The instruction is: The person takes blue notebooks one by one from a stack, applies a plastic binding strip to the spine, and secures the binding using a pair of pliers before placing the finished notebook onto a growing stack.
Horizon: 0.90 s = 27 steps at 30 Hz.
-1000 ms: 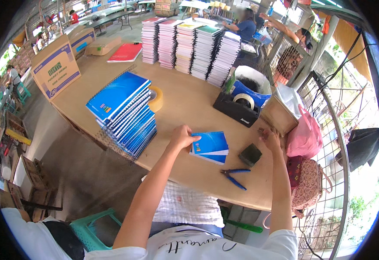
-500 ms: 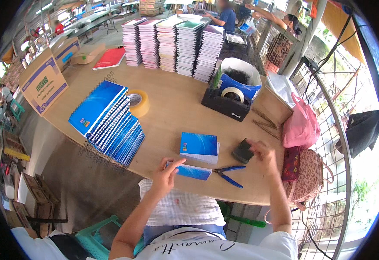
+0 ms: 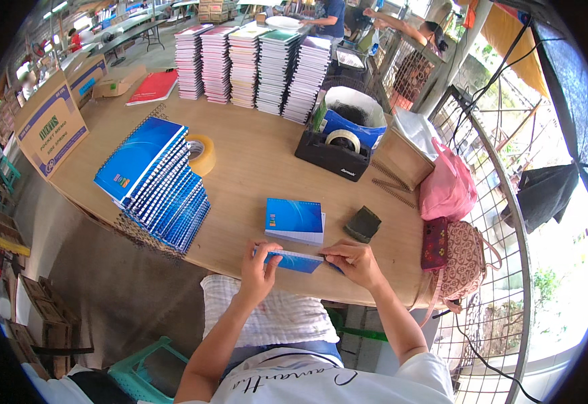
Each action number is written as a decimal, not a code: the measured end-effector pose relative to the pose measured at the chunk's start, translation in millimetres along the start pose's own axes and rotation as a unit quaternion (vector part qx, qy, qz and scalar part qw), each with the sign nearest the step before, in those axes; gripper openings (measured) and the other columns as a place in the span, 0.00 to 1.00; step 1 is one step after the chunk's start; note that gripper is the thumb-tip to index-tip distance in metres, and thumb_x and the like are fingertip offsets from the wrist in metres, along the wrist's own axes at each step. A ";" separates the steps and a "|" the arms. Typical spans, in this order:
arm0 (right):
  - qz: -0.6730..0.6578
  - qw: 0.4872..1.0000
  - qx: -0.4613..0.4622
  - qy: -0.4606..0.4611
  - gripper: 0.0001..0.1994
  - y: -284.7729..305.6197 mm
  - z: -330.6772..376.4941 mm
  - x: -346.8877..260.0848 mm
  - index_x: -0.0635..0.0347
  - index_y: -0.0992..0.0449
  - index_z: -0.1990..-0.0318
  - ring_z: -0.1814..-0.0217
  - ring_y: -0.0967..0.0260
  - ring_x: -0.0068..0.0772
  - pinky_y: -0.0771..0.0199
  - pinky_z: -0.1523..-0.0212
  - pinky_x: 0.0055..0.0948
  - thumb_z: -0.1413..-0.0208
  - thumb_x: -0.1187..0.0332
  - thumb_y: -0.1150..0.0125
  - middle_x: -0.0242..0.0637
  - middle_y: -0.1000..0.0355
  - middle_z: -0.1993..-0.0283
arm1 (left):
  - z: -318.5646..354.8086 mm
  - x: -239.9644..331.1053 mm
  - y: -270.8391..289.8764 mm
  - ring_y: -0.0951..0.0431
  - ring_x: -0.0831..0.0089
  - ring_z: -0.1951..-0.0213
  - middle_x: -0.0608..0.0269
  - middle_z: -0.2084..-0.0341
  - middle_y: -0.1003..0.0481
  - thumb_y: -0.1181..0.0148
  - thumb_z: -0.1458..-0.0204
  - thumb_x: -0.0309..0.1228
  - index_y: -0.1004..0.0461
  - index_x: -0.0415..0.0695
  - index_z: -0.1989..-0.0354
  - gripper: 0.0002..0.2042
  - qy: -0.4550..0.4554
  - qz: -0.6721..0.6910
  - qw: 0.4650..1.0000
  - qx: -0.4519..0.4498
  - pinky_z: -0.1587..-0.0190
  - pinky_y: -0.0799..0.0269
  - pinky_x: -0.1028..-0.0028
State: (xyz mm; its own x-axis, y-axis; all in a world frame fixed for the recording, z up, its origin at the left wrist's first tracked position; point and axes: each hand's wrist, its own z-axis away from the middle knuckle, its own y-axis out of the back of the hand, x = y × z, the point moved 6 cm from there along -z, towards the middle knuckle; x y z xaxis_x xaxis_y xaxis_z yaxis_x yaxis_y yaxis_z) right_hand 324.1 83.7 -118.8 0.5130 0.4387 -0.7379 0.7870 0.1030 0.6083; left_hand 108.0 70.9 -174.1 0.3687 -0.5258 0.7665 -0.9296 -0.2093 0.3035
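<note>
A small blue spiral notebook is held up at the table's front edge, its wire-bound edge facing away from me. My left hand pinches its left end between thumb and fingers. At its right end my right hand is closed, fingertips on the corner of the bound edge. Part of a blue plier handle shows under the right hand; the rest of the pliers is hidden. Just beyond lies another blue notebook over white pages. A dark block rests to the right of it.
Stacked blue spiral notebooks stand at left beside a yellow tape roll. Tall notebook piles line the far side. A black tape dispenser, loose wire coils, a pink bag and a patterned bag are at right.
My right hand has moved left from beside the dark block to the notebook's right end, now covering most of the pliers. The notebook's bound edge has tilted up. The view has shifted slightly.
</note>
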 end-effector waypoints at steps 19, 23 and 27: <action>0.085 0.996 -0.034 0.015 0.11 -13.9 6.2 -14.0 0.58 0.27 0.57 0.62 0.27 0.46 0.26 0.65 0.38 0.48 0.73 0.37 0.39 0.26 0.63 | -0.7 9.6 2.2 0.28 0.57 0.59 0.57 0.66 0.27 0.40 0.48 0.22 0.29 0.42 0.62 0.07 -0.022 -0.011 1.000 0.002 0.58 0.33 0.62; 0.182 0.976 -0.078 0.091 0.15 -12.6 6.4 -8.5 0.55 0.25 0.51 0.44 0.34 0.49 0.30 0.49 0.41 0.46 0.66 0.38 0.43 0.29 0.49 | 6.8 5.6 0.1 0.29 0.56 0.60 0.59 0.68 0.26 0.39 0.50 0.20 0.29 0.43 0.62 0.08 -0.009 -0.012 1.000 -0.009 0.59 0.34 0.61; 0.278 0.960 -0.030 -0.005 0.26 32.1 -17.2 42.4 0.46 0.27 0.41 0.35 0.44 0.55 0.45 0.34 0.50 0.48 0.52 0.37 0.52 0.39 0.37 | -1.5 7.8 11.2 0.31 0.57 0.62 0.56 0.67 0.30 0.32 0.54 0.26 0.29 0.44 0.64 0.12 -0.051 -0.003 0.999 0.016 0.60 0.35 0.61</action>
State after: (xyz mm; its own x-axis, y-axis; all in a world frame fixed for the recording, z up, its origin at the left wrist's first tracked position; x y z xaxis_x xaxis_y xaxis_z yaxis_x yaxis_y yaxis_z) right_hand 365.2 121.0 -125.6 0.8516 0.4319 -0.2972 0.3698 -0.0930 0.9244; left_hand 100.4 65.8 -163.9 0.3736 -0.6052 0.7029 -0.9276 -0.2382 0.2878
